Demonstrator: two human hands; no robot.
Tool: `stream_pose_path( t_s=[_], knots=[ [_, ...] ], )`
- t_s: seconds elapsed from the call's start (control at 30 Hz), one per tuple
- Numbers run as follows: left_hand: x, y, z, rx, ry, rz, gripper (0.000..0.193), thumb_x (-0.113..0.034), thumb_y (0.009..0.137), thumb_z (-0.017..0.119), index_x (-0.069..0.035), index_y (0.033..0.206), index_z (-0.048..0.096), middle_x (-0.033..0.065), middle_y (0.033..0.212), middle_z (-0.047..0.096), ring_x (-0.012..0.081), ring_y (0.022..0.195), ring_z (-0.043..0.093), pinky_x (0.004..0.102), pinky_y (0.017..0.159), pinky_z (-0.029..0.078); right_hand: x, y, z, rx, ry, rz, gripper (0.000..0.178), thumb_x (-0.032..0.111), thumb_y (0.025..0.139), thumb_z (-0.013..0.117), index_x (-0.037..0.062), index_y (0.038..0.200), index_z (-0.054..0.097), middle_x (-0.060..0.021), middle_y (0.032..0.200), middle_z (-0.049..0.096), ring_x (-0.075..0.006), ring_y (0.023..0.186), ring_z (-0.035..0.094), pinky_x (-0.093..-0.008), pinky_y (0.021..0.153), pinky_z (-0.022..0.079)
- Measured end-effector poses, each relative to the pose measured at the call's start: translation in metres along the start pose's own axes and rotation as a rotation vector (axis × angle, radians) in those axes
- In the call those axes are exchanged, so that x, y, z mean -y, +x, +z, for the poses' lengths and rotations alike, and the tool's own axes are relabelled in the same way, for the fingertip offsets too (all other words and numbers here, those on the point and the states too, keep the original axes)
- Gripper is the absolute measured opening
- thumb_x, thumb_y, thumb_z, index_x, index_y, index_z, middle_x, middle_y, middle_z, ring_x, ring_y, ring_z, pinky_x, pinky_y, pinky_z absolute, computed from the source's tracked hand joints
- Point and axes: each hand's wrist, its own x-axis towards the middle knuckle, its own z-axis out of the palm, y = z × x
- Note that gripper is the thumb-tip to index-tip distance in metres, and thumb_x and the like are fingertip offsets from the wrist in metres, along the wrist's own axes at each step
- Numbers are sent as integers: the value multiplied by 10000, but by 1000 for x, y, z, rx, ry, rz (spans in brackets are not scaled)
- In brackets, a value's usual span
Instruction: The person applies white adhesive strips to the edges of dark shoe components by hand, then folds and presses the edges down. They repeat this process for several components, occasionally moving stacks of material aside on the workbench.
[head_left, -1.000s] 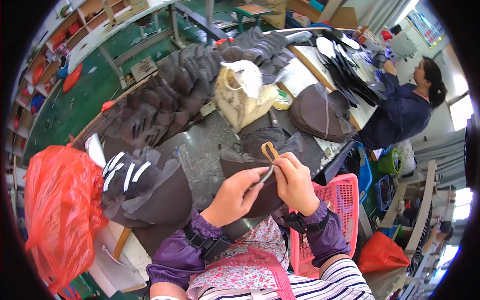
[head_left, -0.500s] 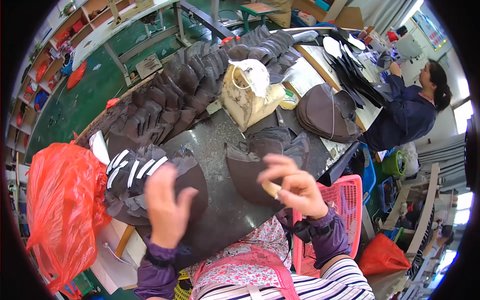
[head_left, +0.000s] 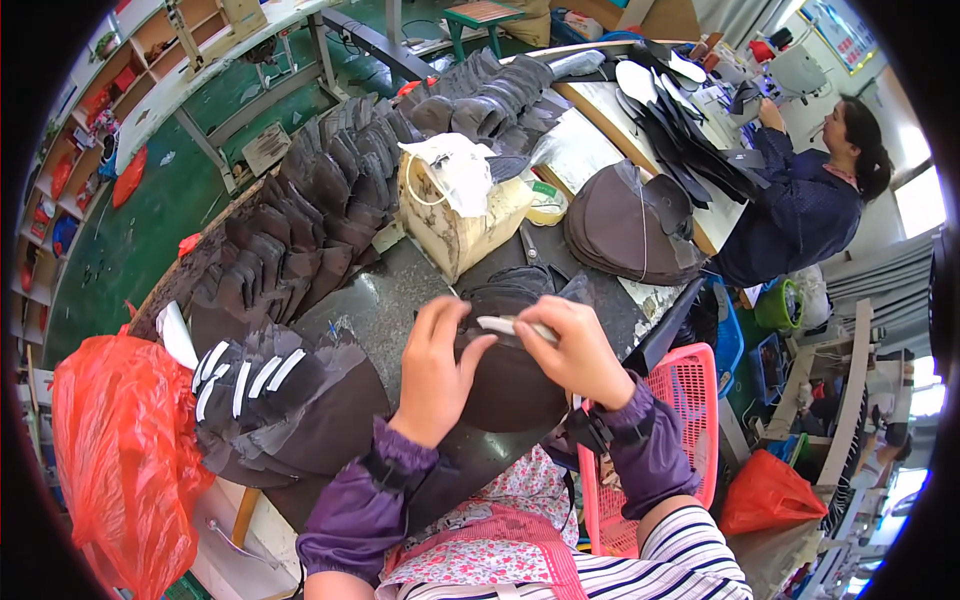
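Observation:
My right hand is closed on a pale, slim stick-like tool, whose end points toward my left hand. My left hand is beside it, thumb and fingers apart, and nothing shows between them. Both hands are over a stack of dark brown rounded pieces, overlapped like a fan at the far side. To the left lies another fanned stack of dark pieces, with several short white strips on its upper layers. The fingertips partly hide the near stack's middle.
A worn cream block with a white mask on it stands behind. Long rows of dark pieces line the far edge. A tied brown stack, a pink basket and red bag flank me. A person sits right.
My left hand has moved right, off the left stack, to the near stack. My right hand has turned, and the pale tool now points left. The view has shifted slightly.

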Motion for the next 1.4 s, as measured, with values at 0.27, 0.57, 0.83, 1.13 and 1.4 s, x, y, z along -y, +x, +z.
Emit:
stream_pose_path(
  t_s=[0.27, 0.57, 0.83, 1.13, 1.4],
  knots=[
    [30, 22, 29, 73, 55, -51, 289, -54, 746, 779, 14, 977, 618, 117, 820, 602, 267, 710, 612, 346, 674, 506, -28, 20, 17, -11, -167, -19, 76, 58, 829, 662, -4, 867, 639, -152, 793, 585, -373, 717, 592, -421, 630, 475],
    [17, 35, 22, 256, -196, -292, 208, -77, 784, 760, 24, 921, 641, 78, 777, 589, 169, 670, 563, 288, 619, 450, -18, 1, 3, -89, -255, 105, 174, 124, 816, 709, -3, 913, 641, -142, 783, 573, -355, 719, 596, -406, 642, 480],
    [0, 21, 20, 237, -266, -169, 137, -69, 832, 695, 20, 930, 659, 86, 823, 585, 178, 678, 563, 308, 610, 449, -31, -22, -4, -343, -347, 302, 395, 223, 757, 790, -28, 1006, 614, -124, 805, 568, -290, 722, 598, -384, 657, 479],
    [-22, 0, 7, 302, -466, -168, 102, 16, 875, 601, 33, 974, 581, 135, 1018, 648, 178, 851, 623, 280, 792, 494, -4, -38, -4, -375, -323, 238, 347, 189, 783, 766, -13, 1018, 608, -144, 845, 584, -292, 698, 599, -395, 633, 474],
    [-43, -34, -32, 332, -373, 186, 123, 43, 889, 558, 31, 1012, 555, 208, 1165, 649, 275, 996, 670, 338, 839, 515, 28, -44, 2, -126, -183, 22, 125, 87, 833, 691, -4, 893, 629, -155, 904, 612, -276, 708, 635, -351, 612, 485]
  ],
)
